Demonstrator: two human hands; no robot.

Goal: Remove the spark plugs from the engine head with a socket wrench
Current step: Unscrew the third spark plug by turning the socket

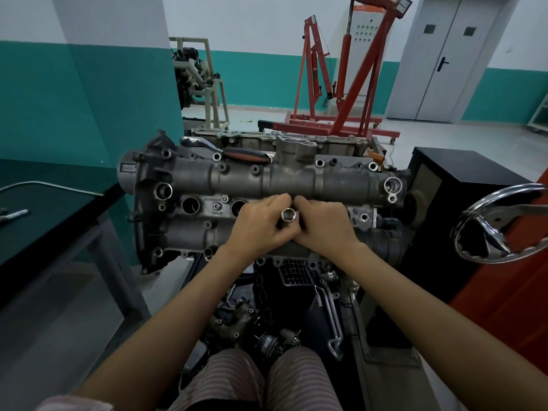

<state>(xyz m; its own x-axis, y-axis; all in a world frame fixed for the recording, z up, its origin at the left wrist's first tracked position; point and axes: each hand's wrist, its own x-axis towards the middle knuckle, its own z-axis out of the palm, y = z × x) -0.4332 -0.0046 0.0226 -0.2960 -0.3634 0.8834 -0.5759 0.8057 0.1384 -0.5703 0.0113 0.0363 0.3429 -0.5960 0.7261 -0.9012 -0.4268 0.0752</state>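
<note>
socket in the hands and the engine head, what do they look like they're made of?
Socket: looks like polished, likely chrome-plated steel, judging by its bright mirror-like rim. Engine head: probably cast aluminium, given its dull grey, grainy, unpainted surface with moulded bosses. Neither is certain from looks alone.

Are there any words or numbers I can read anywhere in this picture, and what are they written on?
None reads clearly.
Engine head: raised marks between the plug holes, too blurred to read.
Red hoist: a label at its top, too small to read.
Grey cabinet behind the hoist: small plates, unreadable.
</note>
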